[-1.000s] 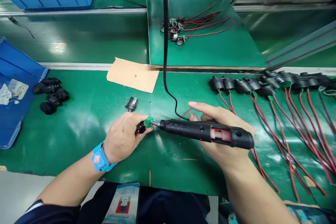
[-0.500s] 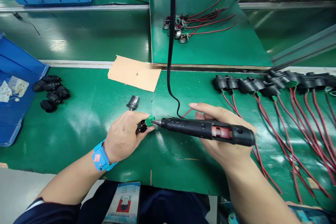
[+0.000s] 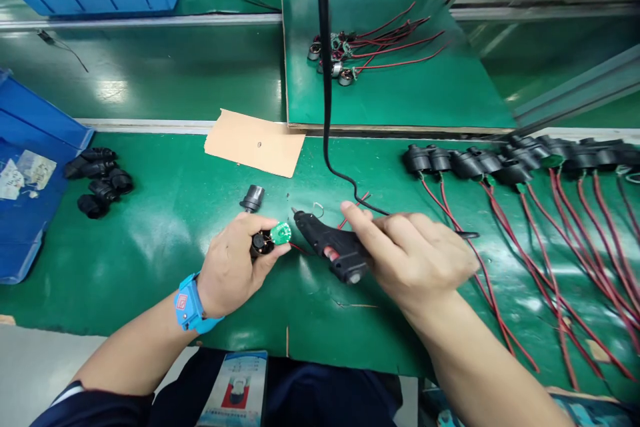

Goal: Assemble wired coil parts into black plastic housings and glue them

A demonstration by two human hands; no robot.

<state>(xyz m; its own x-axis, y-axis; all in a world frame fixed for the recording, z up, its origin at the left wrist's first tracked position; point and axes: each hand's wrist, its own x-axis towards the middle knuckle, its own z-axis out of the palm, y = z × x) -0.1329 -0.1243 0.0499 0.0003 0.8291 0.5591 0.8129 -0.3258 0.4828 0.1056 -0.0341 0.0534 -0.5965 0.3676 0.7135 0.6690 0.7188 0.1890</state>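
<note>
My left hand, with a blue wrist strap, pinches a black round housing. A small green circuit board sticks out at the housing's right side, near my thumb and fingertips. My right hand is closed around a black hot glue gun. The gun's tip points up and left, a little apart from the board. A red wire runs right from the board and passes behind the gun. Just above my left hand a black cap-like part stands on the green table.
Finished-looking black housings with red wires line the right side. More black parts lie left beside a blue bin. Cardboard lies ahead; a raised green board bears wired coils. A black cable hangs down in front.
The glue gun has drawn back from the circuit board and turned, its tip now up and left. My left hand has shifted slightly left, still holding the housing, and the board's face shows more.
</note>
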